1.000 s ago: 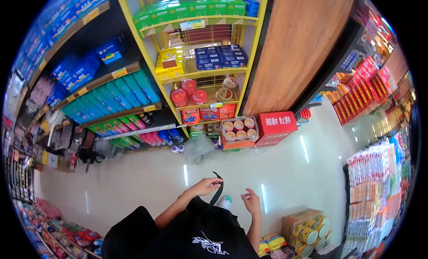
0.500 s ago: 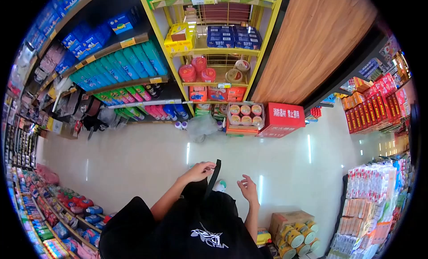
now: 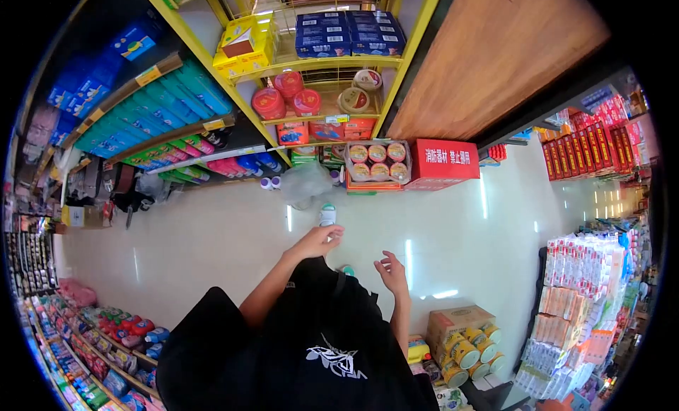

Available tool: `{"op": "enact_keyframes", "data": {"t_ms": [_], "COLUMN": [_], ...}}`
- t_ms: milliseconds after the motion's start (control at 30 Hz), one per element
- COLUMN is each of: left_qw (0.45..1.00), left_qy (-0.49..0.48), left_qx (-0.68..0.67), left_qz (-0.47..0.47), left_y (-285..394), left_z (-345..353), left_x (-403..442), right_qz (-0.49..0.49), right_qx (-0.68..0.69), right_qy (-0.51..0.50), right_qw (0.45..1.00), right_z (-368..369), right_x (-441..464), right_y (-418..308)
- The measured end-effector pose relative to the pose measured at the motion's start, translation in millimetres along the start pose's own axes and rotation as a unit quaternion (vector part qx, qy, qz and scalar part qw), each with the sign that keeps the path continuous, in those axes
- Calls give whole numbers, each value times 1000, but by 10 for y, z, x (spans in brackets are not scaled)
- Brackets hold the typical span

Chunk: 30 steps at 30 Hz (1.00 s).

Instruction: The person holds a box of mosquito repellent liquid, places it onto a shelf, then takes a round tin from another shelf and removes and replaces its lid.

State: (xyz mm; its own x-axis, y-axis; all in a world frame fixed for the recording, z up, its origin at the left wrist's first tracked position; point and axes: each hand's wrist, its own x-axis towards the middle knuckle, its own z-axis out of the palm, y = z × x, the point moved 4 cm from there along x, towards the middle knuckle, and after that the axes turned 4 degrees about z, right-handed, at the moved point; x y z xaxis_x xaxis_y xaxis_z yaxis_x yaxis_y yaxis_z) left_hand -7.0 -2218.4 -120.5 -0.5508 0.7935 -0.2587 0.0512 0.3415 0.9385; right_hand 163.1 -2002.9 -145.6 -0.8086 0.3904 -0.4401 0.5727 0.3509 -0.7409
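Observation:
My left hand (image 3: 320,242) is stretched forward over the floor, its fingers loosely bent and apart, with nothing visible in them. Just beyond it shows one of my shoes (image 3: 327,214), white with green. The other shoe (image 3: 346,270) peeks out between my hands, partly covered by my black shirt (image 3: 304,340). My right hand (image 3: 391,272) hangs open at the right, fingers spread, touching nothing. Ahead of both hands, a clear plastic bag (image 3: 306,184) lies on the floor against a yellow shelf unit (image 3: 407,75).
A pack of round tubs (image 3: 378,161) stands beside a red box (image 3: 443,163) with white writing. Teal packs (image 3: 152,107) fill the left shelves. Behind my right arm are a carton (image 3: 456,319) and yellow-labelled cans (image 3: 463,352). Stacked packs (image 3: 573,312) rise at the right.
The view has moved closer to the yellow shelf unit. One shoe has come forward into sight. The black strap that stood up beside my left hand no longer shows there.

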Motion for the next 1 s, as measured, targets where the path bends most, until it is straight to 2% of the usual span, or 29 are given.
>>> {"op": "enact_keyframes", "data": {"t_ms": [200, 267, 367, 433, 467, 533, 600, 700, 800, 833, 933, 967, 1000], "left_qw": [994, 991, 982, 936, 941, 915, 857, 842, 811, 795, 779, 772, 776], "left_qy": [94, 123, 169, 289, 320, 394, 479, 538, 570, 587, 596, 597, 592], "left_qx": [-20, -16, -78, -193, -111, -74, -161, -8, -118, -150, -179, -178, -189], "left_qz": [51, 46, -21, 51, 19, -42, -95, 37, 67, -42, -77, -126, -109], "left_y": [39, -86, -288, -831, -922, -1042, -1115, -1072, -1223, -1255, -1138, -1308, -1333], "left_z": [-872, -1193, -1658, -1899, -2128, -2502, -2781, -3244, -3444, -3465, -3494, -3520, -3509], "left_x": [518, 607, 695, 852, 917, 1054, 1188, 1385, 1601, 1609, 1599, 1676, 1698], "right_qz": [-37, -66, -121, -141, -155, -166, -163, -116, -202, -160, -149, -154, -159], "right_qx": [-17, -45, -40, -36, 1, 48, 71, 111, 123, 59, 85, 89, 95], "right_qy": [-57, -73, -91, -103, -123, -157, -186, -213, -155, -173, -184, -182, -162], "right_qw": [998, 994, 988, 984, 980, 972, 966, 964, 959, 970, 968, 967, 969], "right_z": [89, 170, 333, 491, 632, 886, 1106, 1364, 1741, 1816, 2058, 2131, 2210], "right_x": [863, 1194, 1701, 1979, 2166, 2479, 2753, 3168, 3591, 3692, 3938, 4028, 4108], "right_y": [-757, -1075, -1511, -1840, -1930, -2148, -2422, -2854, -3039, -3144, -3445, -3547, -3585]}}
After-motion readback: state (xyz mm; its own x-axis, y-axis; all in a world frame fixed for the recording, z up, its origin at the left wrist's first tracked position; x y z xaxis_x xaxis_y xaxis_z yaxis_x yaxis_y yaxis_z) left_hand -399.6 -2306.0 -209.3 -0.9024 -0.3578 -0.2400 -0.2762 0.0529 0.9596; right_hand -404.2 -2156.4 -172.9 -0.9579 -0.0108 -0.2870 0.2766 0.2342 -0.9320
